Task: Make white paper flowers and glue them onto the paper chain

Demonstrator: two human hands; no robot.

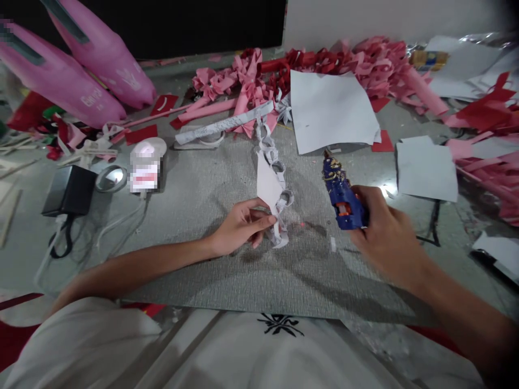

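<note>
Near the table's middle, my left hand (242,227) pinches the lower end of a white paper strip (271,181) with curled paper loops along its right side. The strip stands roughly upright in the picture, its upper end lying by a rolled paper tube (227,123). To the right, my right hand (381,224) is closed round a blue hot glue gun (343,197), with its nozzle directed away from me. The nozzle is close to the lower edge of a white paper sheet (332,111). Some fingers of my right hand are hidden behind the glue gun.
Pink and red paper strips (381,62) are heaped along the back. Two pink bottles (73,81) lean at the upper left. Below them are a black power adapter (70,190), a tape roll (111,178) and a white cable (121,216). White paper pieces (426,168) lie right.
</note>
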